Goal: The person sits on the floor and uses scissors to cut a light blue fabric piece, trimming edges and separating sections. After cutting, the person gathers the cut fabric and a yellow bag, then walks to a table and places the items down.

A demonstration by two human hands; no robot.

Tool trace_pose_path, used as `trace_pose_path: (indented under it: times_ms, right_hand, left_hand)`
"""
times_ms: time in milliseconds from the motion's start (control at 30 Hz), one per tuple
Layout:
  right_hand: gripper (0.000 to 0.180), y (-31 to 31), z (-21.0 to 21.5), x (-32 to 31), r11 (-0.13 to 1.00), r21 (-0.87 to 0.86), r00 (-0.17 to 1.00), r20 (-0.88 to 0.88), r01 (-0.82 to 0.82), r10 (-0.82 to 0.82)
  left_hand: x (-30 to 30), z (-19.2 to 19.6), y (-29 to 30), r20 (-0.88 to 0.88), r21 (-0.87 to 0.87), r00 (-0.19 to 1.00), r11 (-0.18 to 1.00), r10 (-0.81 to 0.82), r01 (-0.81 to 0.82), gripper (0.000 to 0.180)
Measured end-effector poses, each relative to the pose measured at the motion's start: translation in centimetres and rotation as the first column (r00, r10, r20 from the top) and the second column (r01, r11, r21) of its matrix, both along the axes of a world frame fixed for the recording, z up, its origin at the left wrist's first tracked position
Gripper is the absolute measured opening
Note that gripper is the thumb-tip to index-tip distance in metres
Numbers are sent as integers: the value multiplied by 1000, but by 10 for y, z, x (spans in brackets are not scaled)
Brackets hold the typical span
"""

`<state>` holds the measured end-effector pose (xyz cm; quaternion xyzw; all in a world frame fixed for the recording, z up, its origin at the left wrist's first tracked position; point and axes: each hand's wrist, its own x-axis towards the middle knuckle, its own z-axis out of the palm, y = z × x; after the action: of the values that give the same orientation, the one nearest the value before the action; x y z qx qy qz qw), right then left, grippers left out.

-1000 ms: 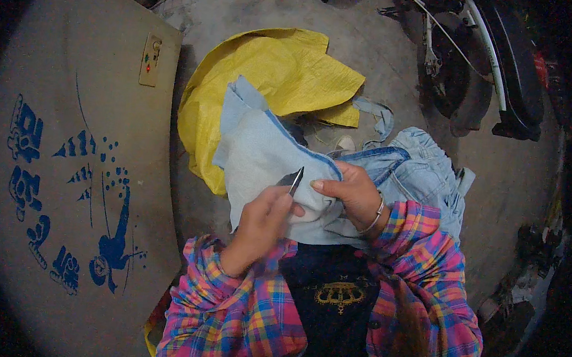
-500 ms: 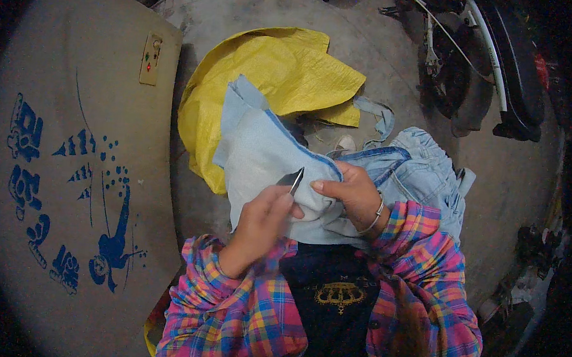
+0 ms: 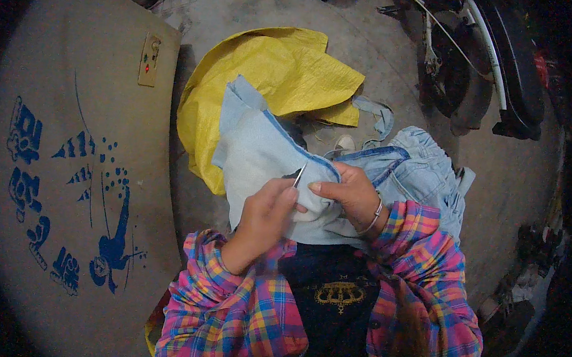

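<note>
A light-blue denim garment (image 3: 255, 158) lies across my lap, with a darker blue seam curving along its edge. My left hand (image 3: 265, 209) is closed around small thread snips (image 3: 299, 175), whose slim metal tips point up toward the seam; the rest of them is hidden in my fingers. Just to the right, my right hand (image 3: 355, 193) pinches the denim at the seam between thumb and fingers. The snips' tips are close to the seam, and whether they touch the cloth I cannot tell.
Beyond the denim a yellow woven sack (image 3: 259, 69) is spread on the concrete floor (image 3: 381, 48). More gathered denim (image 3: 427, 165) bulges at the right. A large beige panel (image 3: 112, 62) with blue drawings stands at the left. A wheeled vehicle (image 3: 494, 79) is at the upper right.
The snips have moved slightly up toward the seam, and their blades now look closer together. My right hand keeps its pinch on the denim with hardly any movement.
</note>
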<state>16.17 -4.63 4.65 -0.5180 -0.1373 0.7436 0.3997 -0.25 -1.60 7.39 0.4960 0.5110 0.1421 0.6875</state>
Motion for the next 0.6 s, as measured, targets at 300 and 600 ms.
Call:
trace_pose_path:
  times_ms: [300, 600]
  right_hand:
    - [23, -1, -4, 0, 999, 49, 1000, -11, 1, -1]
    - [27, 3, -13, 0, 990, 48, 965, 235, -132, 117]
  left_hand:
    - [1, -1, -1, -31, 42, 1000, 999, 3, -2, 25]
    - [-4, 4, -5, -49, 42, 998, 999, -33, 35, 26]
